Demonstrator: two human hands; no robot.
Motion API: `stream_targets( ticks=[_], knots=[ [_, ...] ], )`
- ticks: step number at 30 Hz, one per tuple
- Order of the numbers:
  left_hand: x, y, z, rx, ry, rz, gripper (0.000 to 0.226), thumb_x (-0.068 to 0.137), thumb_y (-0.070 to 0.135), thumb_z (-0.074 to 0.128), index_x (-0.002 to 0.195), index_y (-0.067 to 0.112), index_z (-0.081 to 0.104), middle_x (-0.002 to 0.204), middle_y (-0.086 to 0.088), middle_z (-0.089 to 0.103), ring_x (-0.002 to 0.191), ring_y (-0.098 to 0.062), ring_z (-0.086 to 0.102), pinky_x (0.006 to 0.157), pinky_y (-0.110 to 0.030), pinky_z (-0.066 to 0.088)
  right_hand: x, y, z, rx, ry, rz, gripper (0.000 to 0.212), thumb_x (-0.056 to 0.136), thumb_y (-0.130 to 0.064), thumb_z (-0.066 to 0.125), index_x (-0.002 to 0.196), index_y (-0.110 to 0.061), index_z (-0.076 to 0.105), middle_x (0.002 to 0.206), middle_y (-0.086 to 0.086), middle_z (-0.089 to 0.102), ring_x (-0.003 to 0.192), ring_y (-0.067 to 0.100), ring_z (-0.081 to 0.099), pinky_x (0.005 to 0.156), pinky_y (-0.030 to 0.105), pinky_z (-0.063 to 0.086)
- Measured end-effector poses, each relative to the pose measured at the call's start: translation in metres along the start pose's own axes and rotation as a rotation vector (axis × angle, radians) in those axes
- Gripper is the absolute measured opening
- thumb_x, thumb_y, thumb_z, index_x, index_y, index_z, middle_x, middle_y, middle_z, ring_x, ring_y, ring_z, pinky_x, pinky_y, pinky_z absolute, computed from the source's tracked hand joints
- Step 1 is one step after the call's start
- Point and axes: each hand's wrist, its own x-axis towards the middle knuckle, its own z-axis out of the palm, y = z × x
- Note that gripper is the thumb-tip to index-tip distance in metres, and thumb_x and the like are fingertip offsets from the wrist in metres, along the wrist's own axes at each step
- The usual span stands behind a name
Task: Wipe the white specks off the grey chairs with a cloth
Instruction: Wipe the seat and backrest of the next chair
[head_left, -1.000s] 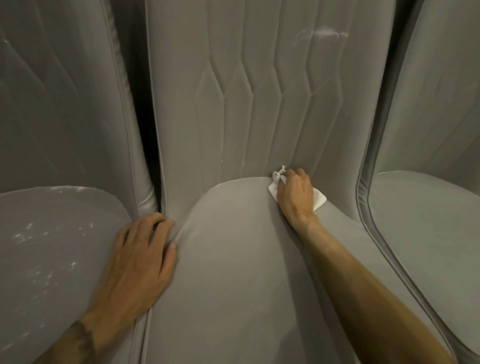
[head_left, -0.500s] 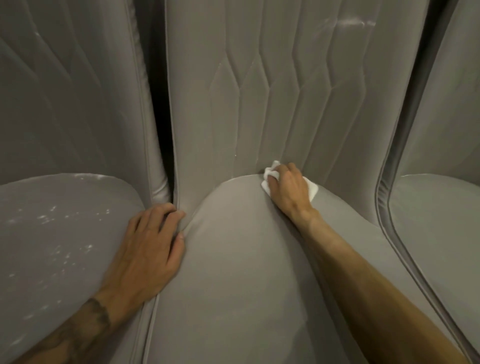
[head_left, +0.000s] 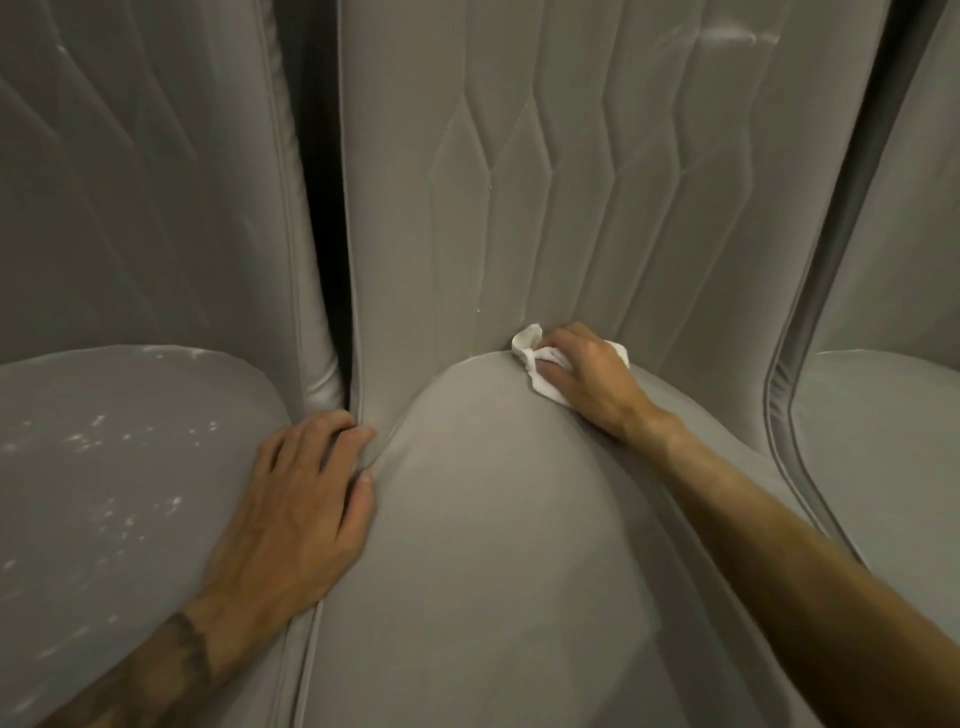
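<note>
On the middle seat (head_left: 493, 519), right grip (head_left: 587, 379) pinches cloth (head_left: 527, 345); left grip (head_left: 296, 499) lies spread beside speckled seat (head_left: 119, 467)

The middle chair (head_left: 467, 545) before me has a plain grey seat, and its backrest (head_left: 519, 182) carries stitched zigzag lines that form long hexagons. A white smear (head_left: 737, 36) marks the backrest's upper right. The left chair (head_left: 156, 389) is grey too, its seat scattered with white specks (head_left: 98, 441). The cloth (head_left: 530, 353) is white. My left forearm bears a dark tattoo (head_left: 182, 649).
</note>
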Motion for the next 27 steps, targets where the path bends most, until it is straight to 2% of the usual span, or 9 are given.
stream_targets(
  ticks=[3, 6, 8, 12, 15, 17, 20, 23, 27],
  knots=[
    [0.0, -0.001, 0.0, -0.002, 0.001, 0.002, 0.04, 0.094, 0.028, 0.049, 0.13, 0.013, 0.06, 0.131, -0.007, 0.054, 0.123, -0.031, 0.054, 0.105, -0.046, 0.038, -0.009, 0.022, -0.011, -0.03, 0.068, 0.071, 0.016, 0.096, -0.032, 0.058, 0.097, -0.019, 0.066, 0.098, -0.001, 0.061, 0.097, 0.017, 0.059, 0.083, 0.037, 0.042],
    [0.0, -0.001, 0.001, -0.012, -0.009, -0.015, 0.039, 0.095, 0.029, 0.05, 0.129, 0.014, 0.059, 0.132, -0.006, 0.053, 0.124, -0.029, 0.054, 0.105, -0.045, 0.038, -0.007, 0.006, 0.004, -0.079, 0.184, 0.117, 0.016, 0.096, -0.03, 0.057, 0.088, -0.018, 0.065, 0.091, 0.0, 0.064, 0.091, 0.019, 0.062, 0.073, 0.028, 0.032],
    [0.0, -0.002, 0.001, -0.017, -0.011, -0.015, 0.038, 0.095, 0.029, 0.051, 0.129, 0.014, 0.059, 0.132, -0.006, 0.053, 0.123, -0.029, 0.054, 0.105, -0.045, 0.038, 0.002, -0.017, 0.014, -0.054, 0.132, 0.02, 0.012, 0.095, -0.028, 0.058, 0.091, -0.021, 0.067, 0.095, -0.003, 0.066, 0.095, 0.016, 0.062, 0.077, 0.025, 0.034],
    [-0.001, -0.002, 0.0, -0.012, -0.015, -0.017, 0.038, 0.095, 0.03, 0.05, 0.129, 0.015, 0.059, 0.131, -0.005, 0.053, 0.123, -0.029, 0.054, 0.105, -0.045, 0.038, 0.002, -0.01, 0.001, 0.017, -0.032, -0.038, 0.016, 0.095, -0.028, 0.06, 0.102, -0.016, 0.068, 0.105, 0.002, 0.065, 0.103, 0.019, 0.061, 0.091, 0.038, 0.044],
    [-0.001, -0.002, 0.0, -0.017, -0.013, -0.02, 0.038, 0.095, 0.03, 0.05, 0.129, 0.016, 0.058, 0.131, -0.004, 0.052, 0.123, -0.028, 0.054, 0.105, -0.045, 0.038, -0.006, 0.005, -0.007, -0.02, 0.081, 0.08, 0.018, 0.095, -0.031, 0.059, 0.092, -0.017, 0.069, 0.095, -0.003, 0.068, 0.1, 0.015, 0.061, 0.081, 0.031, 0.038],
    [0.0, -0.001, 0.0, -0.017, -0.017, -0.025, 0.037, 0.095, 0.03, 0.049, 0.129, 0.016, 0.058, 0.131, -0.004, 0.052, 0.122, -0.027, 0.053, 0.105, -0.044, 0.037, -0.001, -0.016, 0.005, -0.083, 0.112, 0.048, 0.019, 0.094, -0.031, 0.057, 0.087, -0.02, 0.07, 0.093, -0.005, 0.07, 0.099, 0.013, 0.062, 0.079, 0.03, 0.038],
    [-0.001, -0.002, -0.002, -0.018, -0.023, -0.025, 0.037, 0.096, 0.03, 0.049, 0.129, 0.016, 0.058, 0.131, -0.003, 0.052, 0.123, -0.027, 0.053, 0.106, -0.043, 0.038, 0.006, -0.05, 0.023, 0.016, -0.021, -0.127, 0.014, 0.094, -0.029, 0.06, 0.1, -0.023, 0.072, 0.106, -0.002, 0.07, 0.105, 0.016, 0.062, 0.09, 0.03, 0.042],
    [-0.003, -0.001, -0.003, -0.021, -0.029, -0.025, 0.037, 0.096, 0.028, 0.05, 0.13, 0.017, 0.057, 0.132, -0.002, 0.051, 0.124, -0.026, 0.053, 0.106, -0.042, 0.037, 0.01, -0.04, 0.012, 0.054, -0.084, -0.148, 0.016, 0.095, -0.029, 0.06, 0.106, -0.021, 0.07, 0.11, 0.0, 0.066, 0.106, 0.016, 0.061, 0.093, 0.031, 0.044],
    [-0.001, 0.0, -0.005, -0.03, -0.04, -0.038, 0.037, 0.097, 0.029, 0.049, 0.131, 0.017, 0.056, 0.132, -0.002, 0.05, 0.123, -0.025, 0.053, 0.107, -0.042, 0.038, 0.01, -0.045, 0.018, 0.015, 0.063, -0.037, 0.019, 0.096, -0.029, 0.059, 0.09, -0.014, 0.069, 0.096, -0.001, 0.068, 0.097, 0.016, 0.063, 0.082, 0.025, 0.04]
  ],
)
